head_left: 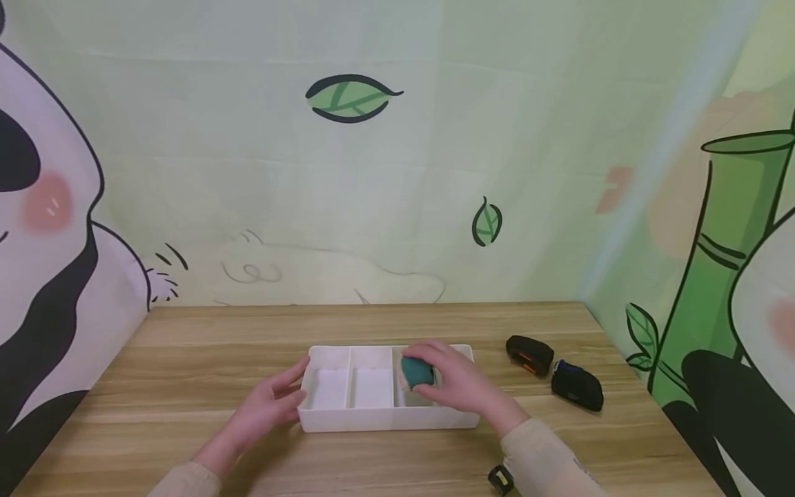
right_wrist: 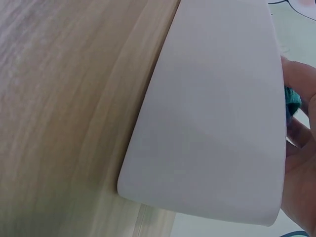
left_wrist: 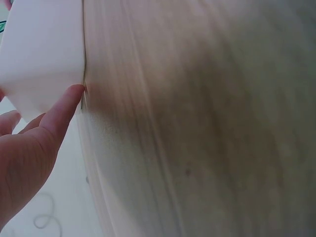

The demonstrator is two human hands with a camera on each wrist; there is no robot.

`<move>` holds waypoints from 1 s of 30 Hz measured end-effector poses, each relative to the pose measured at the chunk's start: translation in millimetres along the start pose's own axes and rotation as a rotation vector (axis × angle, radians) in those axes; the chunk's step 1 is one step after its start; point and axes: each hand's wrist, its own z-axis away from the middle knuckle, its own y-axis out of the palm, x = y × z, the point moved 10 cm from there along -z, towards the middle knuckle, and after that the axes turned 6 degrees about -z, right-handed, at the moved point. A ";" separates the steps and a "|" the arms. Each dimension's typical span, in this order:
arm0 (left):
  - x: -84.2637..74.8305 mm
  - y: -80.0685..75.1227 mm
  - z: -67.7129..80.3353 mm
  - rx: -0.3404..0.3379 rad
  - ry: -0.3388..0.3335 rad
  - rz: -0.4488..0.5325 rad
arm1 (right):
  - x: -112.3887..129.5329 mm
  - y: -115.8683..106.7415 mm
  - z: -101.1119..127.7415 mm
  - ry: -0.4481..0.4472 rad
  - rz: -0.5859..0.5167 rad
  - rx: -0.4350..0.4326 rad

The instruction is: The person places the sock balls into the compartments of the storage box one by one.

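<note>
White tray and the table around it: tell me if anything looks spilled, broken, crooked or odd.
Nothing stands out. The white tray sits flat and square on the wooden table. The right hand holds a teal rolled item over its right compartment; the left hand touches its left end. Two black rolled items lie to the right.

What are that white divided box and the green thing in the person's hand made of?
The white tray looks like matte plastic: smooth, even walls with rounded corners. The green bundle held by the right hand seems soft fabric, perhaps a rolled sock, though that's hard to tell. The table shows wood grain, possibly laminate.
</note>
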 end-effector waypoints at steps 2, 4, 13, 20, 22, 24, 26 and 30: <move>0.5 -0.4 -0.2 -0.001 0.000 -0.002 | -0.8 0.7 0.2 0.015 0.005 0.009; 1.1 -0.6 -0.4 -0.001 0.000 -0.005 | -2.8 1.7 0.8 0.037 0.014 0.019; 3.0 0.3 -1.5 0.001 0.006 0.010 | -2.4 -6.3 7.7 0.060 -0.003 0.001; 0.2 1.4 -0.2 0.021 0.023 0.030 | 1.1 -22.6 18.8 0.046 -0.030 -0.038; -1.0 1.8 0.4 0.028 0.028 0.029 | 0.4 -27.1 22.8 0.038 -0.038 -0.052; -1.5 2.1 0.8 0.030 0.026 0.034 | -0.5 -31.7 27.2 0.023 -0.046 -0.067; -1.9 2.4 1.1 0.033 0.025 0.037 | -2.2 -36.7 32.4 0.015 -0.037 -0.084; -2.8 2.6 1.0 0.036 0.029 0.033 | -5.6 -49.2 43.3 0.010 0.011 -0.129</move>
